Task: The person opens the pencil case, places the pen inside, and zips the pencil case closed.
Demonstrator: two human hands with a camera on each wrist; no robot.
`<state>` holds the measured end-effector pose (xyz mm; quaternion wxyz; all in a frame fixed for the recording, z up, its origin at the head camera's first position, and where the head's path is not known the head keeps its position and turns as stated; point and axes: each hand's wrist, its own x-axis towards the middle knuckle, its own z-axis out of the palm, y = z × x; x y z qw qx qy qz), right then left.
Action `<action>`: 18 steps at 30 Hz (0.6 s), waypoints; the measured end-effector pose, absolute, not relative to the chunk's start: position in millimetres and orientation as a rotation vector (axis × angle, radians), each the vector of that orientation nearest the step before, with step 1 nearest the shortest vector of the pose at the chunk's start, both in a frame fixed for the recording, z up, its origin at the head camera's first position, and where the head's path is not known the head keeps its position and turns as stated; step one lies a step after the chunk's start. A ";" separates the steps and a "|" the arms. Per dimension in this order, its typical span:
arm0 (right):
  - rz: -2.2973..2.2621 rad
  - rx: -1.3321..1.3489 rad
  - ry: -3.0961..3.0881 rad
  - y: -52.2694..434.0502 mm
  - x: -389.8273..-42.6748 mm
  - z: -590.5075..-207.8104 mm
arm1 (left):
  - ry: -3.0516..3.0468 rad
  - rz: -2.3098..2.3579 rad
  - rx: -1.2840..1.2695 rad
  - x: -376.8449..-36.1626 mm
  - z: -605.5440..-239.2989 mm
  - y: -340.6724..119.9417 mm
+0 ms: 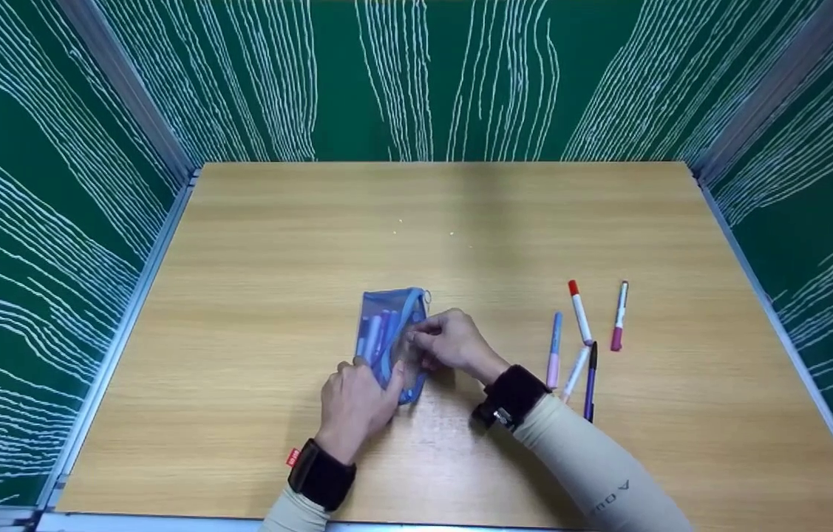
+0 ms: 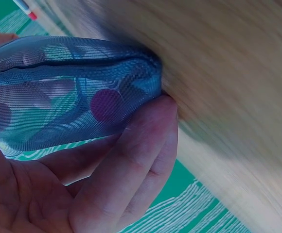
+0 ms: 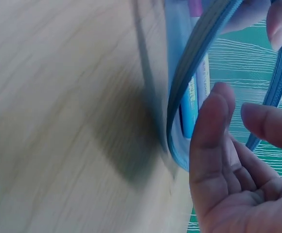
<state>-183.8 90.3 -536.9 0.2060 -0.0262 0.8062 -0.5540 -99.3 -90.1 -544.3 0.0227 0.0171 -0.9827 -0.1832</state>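
Observation:
A blue mesh pencil case (image 1: 378,301) with its zip undone lies near the middle of the table. Several blue and purple pens (image 1: 374,336) show through its mesh. My left hand (image 1: 357,403) grips the case at its near end, thumb on the zip side; in the left wrist view its fingers bend under the mesh. At the gaping zipper (image 3: 180,92) is my right hand (image 1: 457,343). Its fingertips reach into the mouth of the case, and the right wrist view shows a gap between thumb and fingers, with nothing held there. A blue marker (image 3: 189,111) is visible inside.
Right of the case lie loose pens: a red-capped marker (image 1: 579,314), a magenta-capped marker (image 1: 619,318), a blue and pink marker (image 1: 554,349), a pale pen (image 1: 576,372) and a dark pen (image 1: 591,377). Green walls with white lines enclose the wooden table (image 1: 276,236).

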 end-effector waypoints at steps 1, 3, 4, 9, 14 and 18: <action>-1.532 -0.084 2.279 91.2 -183.5 -536.6 | -3.045 -0.568 0.054 -99.4 -544.0 -90.5; -1.501 -0.122 2.362 93.7 -182.4 -535.9 | -3.051 -0.569 0.056 -99.5 -543.5 -91.0; -1.485 -0.143 2.406 95.4 -182.0 -536.1 | -3.053 -0.570 0.055 -99.5 -543.7 -91.0; -1.373 -0.191 2.573 107.1 -180.1 -534.6 | -3.059 -0.567 0.047 -99.4 -544.2 -91.2; -1.246 -0.172 2.682 122.1 -179.0 -531.3 | -3.048 -0.570 0.043 -99.3 -544.7 -91.7; -1.141 -0.146 2.760 133.9 -177.9 -528.5 | -3.029 -0.574 0.045 -98.8 -545.3 -91.3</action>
